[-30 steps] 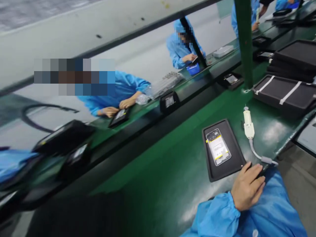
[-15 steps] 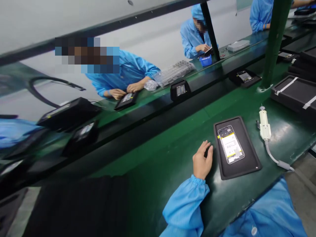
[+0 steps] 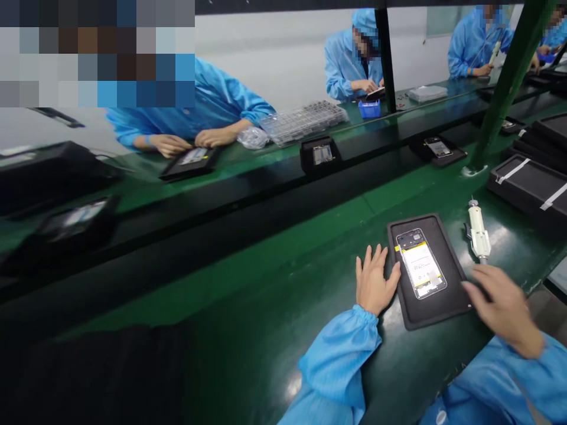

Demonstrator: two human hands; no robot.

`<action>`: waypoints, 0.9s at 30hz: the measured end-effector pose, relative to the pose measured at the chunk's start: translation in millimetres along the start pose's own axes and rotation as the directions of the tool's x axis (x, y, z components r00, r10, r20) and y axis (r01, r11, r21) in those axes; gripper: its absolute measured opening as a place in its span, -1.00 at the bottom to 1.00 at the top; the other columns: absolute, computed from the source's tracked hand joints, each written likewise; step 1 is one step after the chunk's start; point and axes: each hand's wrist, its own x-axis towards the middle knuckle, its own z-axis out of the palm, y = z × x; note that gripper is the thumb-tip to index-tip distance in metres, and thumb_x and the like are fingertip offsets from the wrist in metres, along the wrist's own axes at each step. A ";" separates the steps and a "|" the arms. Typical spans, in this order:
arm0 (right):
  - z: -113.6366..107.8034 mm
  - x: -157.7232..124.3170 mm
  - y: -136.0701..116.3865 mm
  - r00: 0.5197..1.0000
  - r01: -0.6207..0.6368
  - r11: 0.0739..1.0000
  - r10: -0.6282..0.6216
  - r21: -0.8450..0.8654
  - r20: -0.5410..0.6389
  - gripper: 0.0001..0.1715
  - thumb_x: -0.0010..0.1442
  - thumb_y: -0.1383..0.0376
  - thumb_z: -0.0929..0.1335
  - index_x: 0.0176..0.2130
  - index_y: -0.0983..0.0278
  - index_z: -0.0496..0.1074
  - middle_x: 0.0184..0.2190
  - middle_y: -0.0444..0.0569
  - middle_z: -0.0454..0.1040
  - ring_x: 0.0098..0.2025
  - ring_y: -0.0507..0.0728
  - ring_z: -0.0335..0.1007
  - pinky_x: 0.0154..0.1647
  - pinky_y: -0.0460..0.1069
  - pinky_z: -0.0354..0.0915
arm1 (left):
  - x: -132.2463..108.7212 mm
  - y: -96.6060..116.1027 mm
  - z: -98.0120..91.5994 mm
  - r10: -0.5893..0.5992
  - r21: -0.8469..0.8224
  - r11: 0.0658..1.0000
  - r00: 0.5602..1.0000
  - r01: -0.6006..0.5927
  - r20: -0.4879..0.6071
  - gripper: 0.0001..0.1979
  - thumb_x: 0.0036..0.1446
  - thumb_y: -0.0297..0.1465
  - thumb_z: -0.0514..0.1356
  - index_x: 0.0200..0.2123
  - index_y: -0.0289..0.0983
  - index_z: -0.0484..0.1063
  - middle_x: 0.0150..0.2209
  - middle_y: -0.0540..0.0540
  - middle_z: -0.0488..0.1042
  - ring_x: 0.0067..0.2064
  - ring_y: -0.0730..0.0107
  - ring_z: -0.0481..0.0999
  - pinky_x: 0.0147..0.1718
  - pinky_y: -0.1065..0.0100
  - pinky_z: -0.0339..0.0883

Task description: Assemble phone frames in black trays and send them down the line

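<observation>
A black tray [image 3: 454,277] lies on the green bench with an opened phone [image 3: 423,265] in it, its white battery facing up. My left hand [image 3: 374,283] is beside the tray's left edge, fingers spread, holding nothing; its thumb is at the rim, though I cannot tell if it touches. Slightly blurred, my right hand [image 3: 507,307] is off the tray's right edge, thumb apart from the fingers, with nothing seen in it. Just beyond its fingers lies a cream electric screwdriver [image 3: 478,230], tip pointing away; my hand hides its cable.
Stacked black trays [image 3: 535,180] with white tape stand at the right, near a green post [image 3: 509,94]. A dark conveyor [image 3: 248,212] crosses ahead, carrying trays with phones, such as one tray [image 3: 322,154]. Co-workers in blue sit opposite. Dark material [image 3: 97,372] lies at lower left.
My right hand has come into view from the lower right, reaching toward the screwdriver. My left hand has spread its fingers and moved nearer the tray. The view has also shifted.
</observation>
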 end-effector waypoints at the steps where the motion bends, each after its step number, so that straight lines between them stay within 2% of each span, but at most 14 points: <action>1: 10.9 6.5 -12.2 0.997 0.041 0.999 -0.040 -0.022 0.065 -0.60 0.28 0.12 0.31 0.00 0.32 0.42 0.08 0.17 0.39 0.11 0.26 0.31 0.13 0.21 0.30 | -0.9 0.5 -0.5 0.003 0.002 1.000 1.000 -0.003 0.005 -0.46 0.25 -0.21 0.02 0.19 -0.40 0.25 0.28 -0.27 0.19 0.36 -0.01 -0.03 0.31 -0.18 -0.19; 4: 45.8 20.8 -42.6 0.960 0.093 0.988 -0.056 -0.123 0.274 -0.31 0.17 0.03 0.38 0.12 0.44 0.32 0.23 0.30 0.21 0.25 0.42 0.13 0.21 0.37 0.14 | -3.0 2.1 -1.9 0.012 0.007 1.000 1.000 -0.012 0.006 -0.49 0.26 -0.22 0.01 0.19 -0.38 0.27 0.29 -0.25 0.19 0.36 0.01 -0.03 0.31 -0.16 -0.19; 6: 62.0 22.9 -52.4 0.944 0.078 0.984 -0.021 -0.162 0.328 -0.22 0.13 0.02 0.40 0.17 0.46 0.28 0.27 0.32 0.14 0.29 0.44 0.05 0.24 0.40 0.09 | -3.7 3.2 -2.8 0.015 0.009 1.000 1.000 -0.015 0.007 -0.51 0.27 -0.23 0.01 0.17 -0.35 0.30 0.28 -0.24 0.19 0.36 0.01 -0.03 0.31 -0.17 -0.19; 8: 69.1 20.9 -53.4 0.939 0.072 0.985 -0.015 -0.156 0.342 -0.21 0.14 0.03 0.39 0.18 0.47 0.26 0.28 0.32 0.10 0.32 0.43 0.00 0.25 0.38 0.09 | -4.0 4.1 -3.7 0.017 0.008 1.000 1.000 -0.017 0.006 -0.53 0.27 -0.24 0.01 0.16 -0.33 0.32 0.28 -0.24 0.19 0.36 0.00 -0.03 0.31 -0.17 -0.19; 11: 63.8 19.2 -43.4 0.938 0.088 0.989 -0.042 -0.120 0.345 -0.20 0.15 0.04 0.38 0.18 0.51 0.26 0.28 0.35 0.09 0.33 0.46 -0.03 0.25 0.39 0.10 | -3.9 5.2 -4.8 0.014 0.004 1.000 1.000 -0.014 0.004 -0.54 0.27 -0.25 0.02 0.15 -0.33 0.33 0.28 -0.24 0.19 0.36 -0.01 -0.03 0.31 -0.17 -0.19; 14: 44.8 27.1 -22.5 0.933 0.135 0.991 -0.132 0.014 0.336 -0.26 0.22 0.05 0.32 0.21 0.48 0.24 0.27 0.30 0.14 0.30 0.38 0.08 0.23 0.31 0.19 | -3.7 6.3 -5.3 0.012 0.000 1.000 1.000 -0.012 0.004 -0.55 0.26 -0.25 0.03 0.15 -0.32 0.33 0.28 -0.24 0.21 0.36 -0.01 -0.02 0.31 -0.17 -0.18; 16: 31.0 36.4 -7.2 0.944 0.151 0.985 -0.169 0.085 0.285 -0.34 0.29 0.06 0.26 0.21 0.43 0.25 0.24 0.25 0.21 0.25 0.29 0.19 0.20 0.21 0.27 | -3.7 6.9 -5.2 0.015 -0.002 1.000 1.000 -0.015 0.000 -0.56 0.26 -0.26 0.04 0.15 -0.30 0.34 0.27 -0.23 0.22 0.36 -0.02 -0.01 0.30 -0.18 -0.17; 19: 22.9 47.6 0.9 0.968 0.156 0.986 -0.164 0.054 0.188 -0.43 0.33 0.05 0.22 0.12 0.40 0.35 0.13 0.23 0.36 0.13 0.27 0.33 0.13 0.16 0.34 | -3.8 7.1 -5.3 0.021 -0.006 1.000 1.000 -0.021 -0.015 -0.57 0.25 -0.26 0.05 0.14 -0.27 0.35 0.26 -0.23 0.24 0.35 -0.03 0.01 0.29 -0.19 -0.15; 22: 33.8 48.3 -19.0 0.971 0.149 0.986 -0.133 -0.068 0.199 -0.40 0.27 -0.01 0.27 0.05 0.42 0.41 0.05 0.27 0.40 0.06 0.33 0.35 0.05 0.20 0.36 | -4.1 6.5 -5.9 0.026 -0.012 1.000 0.999 -0.027 -0.021 -0.57 0.26 -0.26 0.04 0.14 -0.27 0.34 0.26 -0.24 0.24 0.35 -0.03 0.01 0.29 -0.21 -0.13; 24: 44.6 45.0 -40.6 0.958 0.143 0.966 -0.080 -0.214 0.275 -0.38 0.22 0.00 0.32 0.06 0.41 0.40 0.09 0.31 0.34 0.05 0.41 0.30 -0.02 0.26 0.35 | -4.3 6.1 -6.5 0.029 -0.018 0.999 0.999 -0.030 -0.017 -0.57 0.27 -0.26 0.02 0.15 -0.28 0.34 0.26 -0.24 0.23 0.35 -0.03 0.00 0.28 -0.21 -0.14; 27: 54.6 41.9 -66.4 0.929 0.143 0.918 0.005 -0.370 0.371 -0.47 0.24 0.11 0.31 0.08 0.40 0.39 0.14 0.32 0.28 0.03 0.44 0.26 -0.08 0.29 0.34 | -4.6 5.7 -7.1 0.034 -0.022 0.999 0.999 -0.034 -0.008 -0.56 0.27 -0.26 0.01 0.15 -0.28 0.34 0.27 -0.23 0.22 0.35 -0.03 0.00 0.29 -0.21 -0.15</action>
